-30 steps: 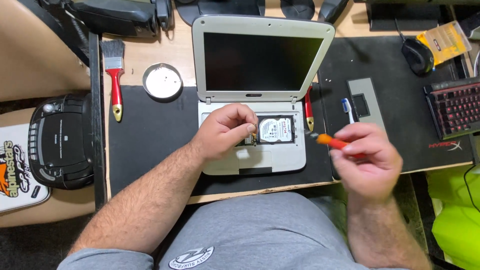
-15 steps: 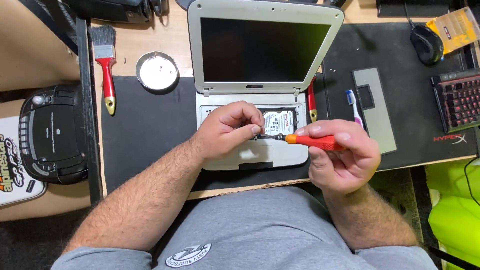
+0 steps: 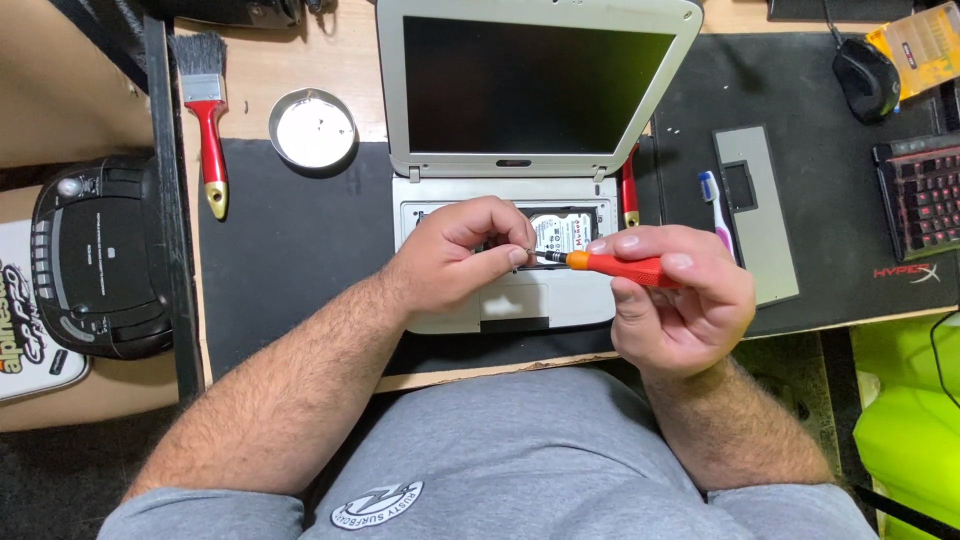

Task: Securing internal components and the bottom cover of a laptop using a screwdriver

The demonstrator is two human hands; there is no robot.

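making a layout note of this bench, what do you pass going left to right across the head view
black radio player → red-handled brush → round metal dish → left hand → orange screwdriver in the right hand → toothbrush → grey cover panel → black mouse → keyboard

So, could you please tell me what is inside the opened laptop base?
A hard drive shows in the laptop base; the left hand covers the rest.

grey short-sleeved T-shirt [image 3: 520,450] | round chest emblem | bare hairy forearms
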